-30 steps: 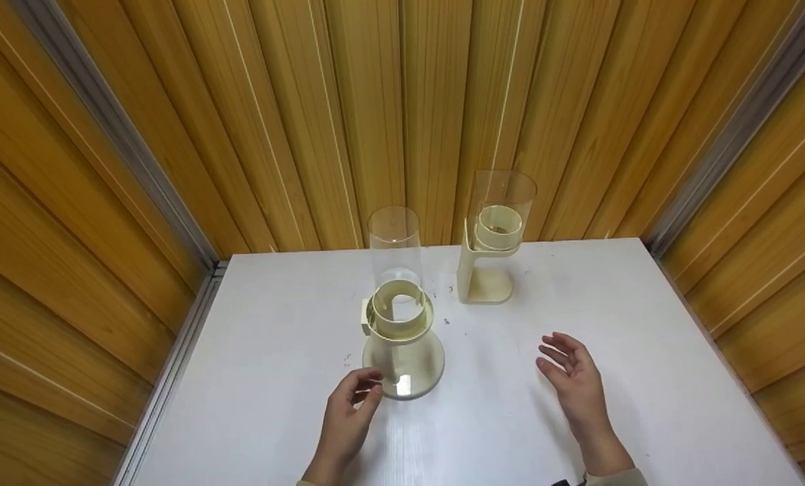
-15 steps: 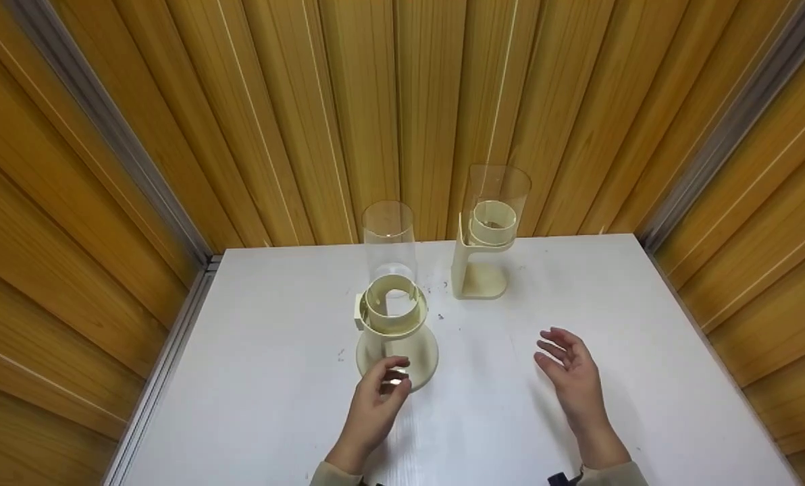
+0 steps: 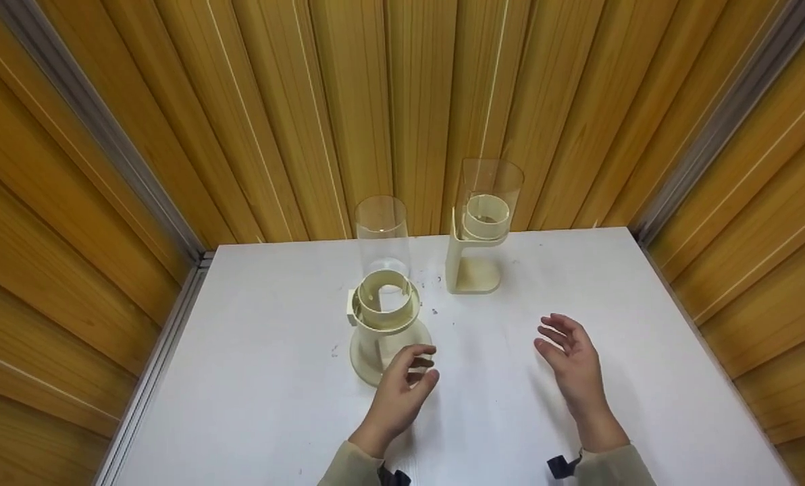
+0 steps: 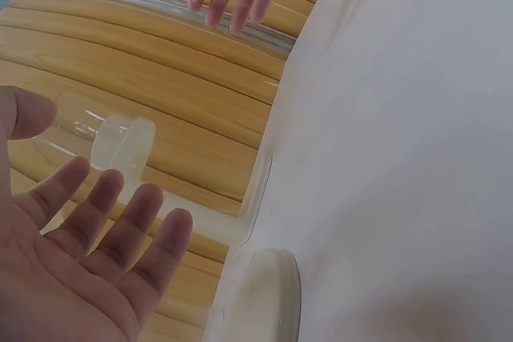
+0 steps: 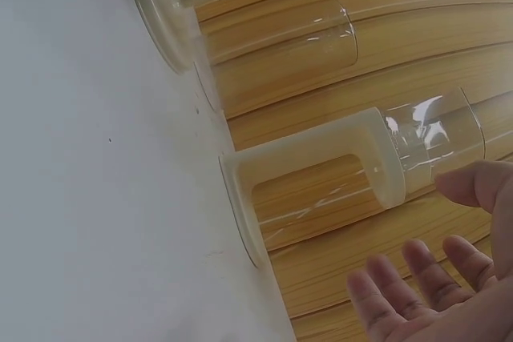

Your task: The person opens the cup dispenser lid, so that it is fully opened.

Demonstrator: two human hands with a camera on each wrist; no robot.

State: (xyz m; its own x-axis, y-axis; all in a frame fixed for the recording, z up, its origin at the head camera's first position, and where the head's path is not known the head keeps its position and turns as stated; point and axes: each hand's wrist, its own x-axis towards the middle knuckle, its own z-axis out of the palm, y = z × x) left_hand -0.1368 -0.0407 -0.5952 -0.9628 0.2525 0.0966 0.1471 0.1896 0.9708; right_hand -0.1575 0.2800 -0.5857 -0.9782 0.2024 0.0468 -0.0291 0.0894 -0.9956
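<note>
A cream stand (image 3: pixel 360 347) with a round base and a ring at its top stands left of centre in the head view. My left hand (image 3: pixel 402 391) hovers before it, covering part of the base; fingers loosely bent, it holds nothing. Behind the ring stands a clear cylinder (image 3: pixel 383 246). Farther back and right, a C-shaped cream stand (image 3: pixel 454 263) carries a clear cut tube (image 3: pixel 497 177) around a cream ring. My right hand (image 3: pixel 573 378) is in the air to the right, fingers apart and holding nothing. In the right wrist view the C-shaped stand (image 5: pixel 304 146) lies beyond my fingertips (image 5: pixel 417 254).
Both stands are on a white table (image 3: pixel 261 378). Wood-patterned panels (image 3: pixel 308 135) rise behind the table and on both sides, with metal corner posts (image 3: pixel 115 128). Small dark specks (image 3: pixel 435 312) lie on the tabletop between the stands.
My left hand has moved right, from beside the round base to in front of it and toward its right edge. The right hand stays nearly still. The stands and cylinder stay in place.
</note>
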